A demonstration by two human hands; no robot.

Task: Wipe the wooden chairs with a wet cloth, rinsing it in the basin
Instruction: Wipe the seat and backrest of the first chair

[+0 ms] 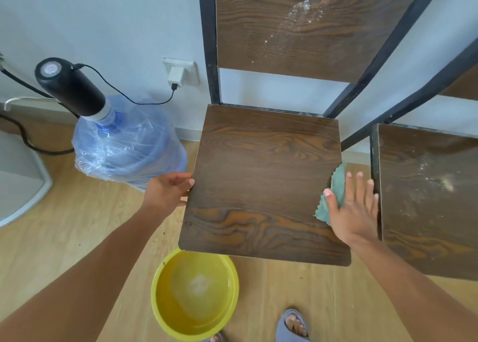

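Note:
A dark wooden chair with a black metal frame stands before me; its seat (261, 176) looks clean, while its backrest (297, 23) carries white dust. My left hand (168, 189) grips the seat's left edge. My right hand (354, 207) lies flat, fingers spread, pressing a green cloth (336, 189) against the seat's right edge. A second chair's seat (426, 199) at the right is dusty. A yellow basin (165, 284) holding cloudy water sits on the floor below the seat's front edge.
A large blue water bottle (129, 145) wrapped in plastic, with a black pump (69, 85) on top, stands at the left by the wall. A charger (177, 76) is plugged into the socket. Crumbs dot the wooden floor (77, 225). My sandalled foot (293, 326) is at the bottom.

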